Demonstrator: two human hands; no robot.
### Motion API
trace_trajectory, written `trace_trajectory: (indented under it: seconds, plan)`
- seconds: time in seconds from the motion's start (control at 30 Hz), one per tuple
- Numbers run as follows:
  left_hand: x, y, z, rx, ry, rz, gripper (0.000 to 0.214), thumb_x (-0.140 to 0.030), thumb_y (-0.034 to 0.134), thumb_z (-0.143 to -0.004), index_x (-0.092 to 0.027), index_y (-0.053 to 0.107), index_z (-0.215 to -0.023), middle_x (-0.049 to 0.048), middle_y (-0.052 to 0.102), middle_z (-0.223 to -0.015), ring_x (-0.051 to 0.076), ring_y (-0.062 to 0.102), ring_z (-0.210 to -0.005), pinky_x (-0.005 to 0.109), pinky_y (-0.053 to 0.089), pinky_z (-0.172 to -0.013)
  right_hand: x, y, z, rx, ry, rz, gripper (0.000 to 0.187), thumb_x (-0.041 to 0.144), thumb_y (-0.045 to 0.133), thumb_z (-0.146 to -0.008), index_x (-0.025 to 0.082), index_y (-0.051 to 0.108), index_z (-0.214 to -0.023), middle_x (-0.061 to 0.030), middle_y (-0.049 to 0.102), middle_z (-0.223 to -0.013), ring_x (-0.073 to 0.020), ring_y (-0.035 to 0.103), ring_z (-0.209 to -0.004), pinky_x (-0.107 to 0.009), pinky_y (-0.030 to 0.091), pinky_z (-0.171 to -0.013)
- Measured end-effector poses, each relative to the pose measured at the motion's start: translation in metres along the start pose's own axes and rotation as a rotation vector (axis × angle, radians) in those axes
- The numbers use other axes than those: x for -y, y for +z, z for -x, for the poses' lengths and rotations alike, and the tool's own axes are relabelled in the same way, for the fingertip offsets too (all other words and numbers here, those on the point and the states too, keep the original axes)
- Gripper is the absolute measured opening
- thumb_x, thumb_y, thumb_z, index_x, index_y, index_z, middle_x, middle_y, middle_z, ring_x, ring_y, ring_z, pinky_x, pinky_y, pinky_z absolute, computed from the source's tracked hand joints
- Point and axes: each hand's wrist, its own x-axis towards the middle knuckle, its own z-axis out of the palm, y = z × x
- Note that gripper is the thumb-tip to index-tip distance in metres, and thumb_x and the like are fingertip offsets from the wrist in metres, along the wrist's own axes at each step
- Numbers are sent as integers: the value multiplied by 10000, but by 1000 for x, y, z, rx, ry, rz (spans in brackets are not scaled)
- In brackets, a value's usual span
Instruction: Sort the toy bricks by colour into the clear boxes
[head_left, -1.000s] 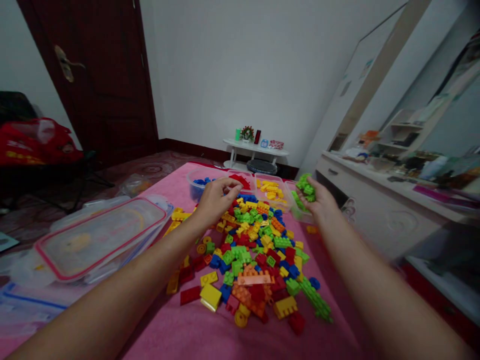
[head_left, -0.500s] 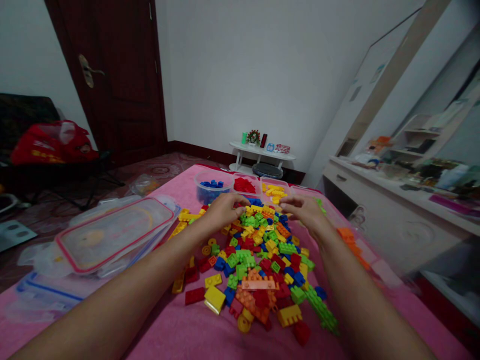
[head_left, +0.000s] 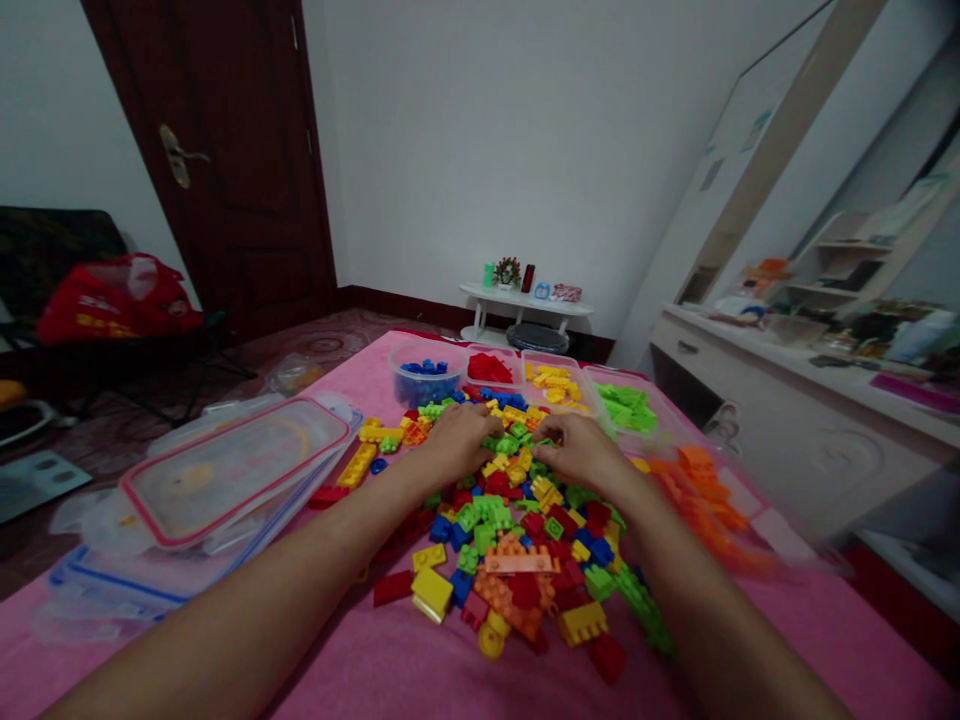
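A heap of mixed toy building bricks [head_left: 491,510] in red, yellow, green, blue and orange is spread over the pink cloth. My left hand [head_left: 461,440] reaches into its far left part, fingers curled down among green and yellow bricks. Opposite it, my right hand [head_left: 577,448] dips into the far right part with bent fingers and the thumb close to them. Fingertips of both hands are partly hidden, so what they grip cannot be made out. A joined orange brick piece [head_left: 517,580] lies at the near side of the heap.
Behind the heap stand a round tub of blue bricks [head_left: 427,370] and boxes of red bricks [head_left: 490,368], yellow bricks [head_left: 555,385] and green bricks [head_left: 628,408]. A box of orange bricks [head_left: 705,490] is at the right. Plastic lids [head_left: 240,470] are stacked at the left.
Both hands have come down and nearer to me into the heap, their fingers curling in. My right hand has moved left, uncovering the box of green bricks.
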Motion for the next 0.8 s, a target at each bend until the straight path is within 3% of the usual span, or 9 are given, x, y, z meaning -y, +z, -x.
trace_trajectory:
  seconds: [0.1, 0.23, 0.37, 0.57, 0.7, 0.8]
  plan:
    - [3, -1, 0, 10, 17, 7, 250, -248, 642, -708, -219, 644, -957, 70, 619, -980, 222, 581, -896, 301, 445, -759, -1, 13, -7, -161, -27, 17, 384, 169, 472, -762, 197, 626, -1113, -67, 632, -1125, -203, 561, -1021, -290, 402, -861]
    - [6, -4, 0, 45, 7, 29, 273, -277, 635, -724, -232, 652, -992, 77, 617, -985, 222, 589, -896, 293, 453, -749, 2, 30, -10, -96, -116, 82, 478, 110, 409, -788, 235, 552, -1227, -83, 590, -1142, -203, 557, -1034, -280, 397, -844]
    - [3, -11, 0, 111, -20, 38, 288, -293, 618, -738, -256, 677, -1018, 89, 637, -1001, 232, 603, -903, 298, 456, -754, 9, 32, -5, -42, -102, 173, 424, 189, 464, -809, 258, 530, -1223, -89, 564, -1124, -211, 578, -956, -270, 394, -751]
    - [2, -19, 2, 182, -124, 116, 250, -246, 620, -719, -233, 707, -953, 73, 694, -849, 220, 633, -799, 269, 455, -676, 11, 27, 0, -87, -103, 113, 331, 165, 514, -742, 237, 578, -1058, -64, 614, -1052, -216, 573, -958, -288, 388, -768]
    - [14, -17, -3, 35, -187, 293, 277, -228, 643, -693, -232, 714, -961, 41, 705, -828, 195, 633, -750, 255, 453, -655, 9, 22, -4, -289, -46, -192, 263, 198, 558, -705, 213, 613, -962, -40, 644, -892, -202, 584, -873, -306, 418, -765]
    - [17, -18, -9, -203, -151, 519, 287, -242, 632, -724, -214, 702, -1001, 30, 711, -888, 178, 631, -781, 258, 468, -707, 17, 14, -5, -360, 76, -728, 250, 247, 606, -683, 193, 596, -928, -4, 603, -742, -146, 569, -666, -251, 442, -588]
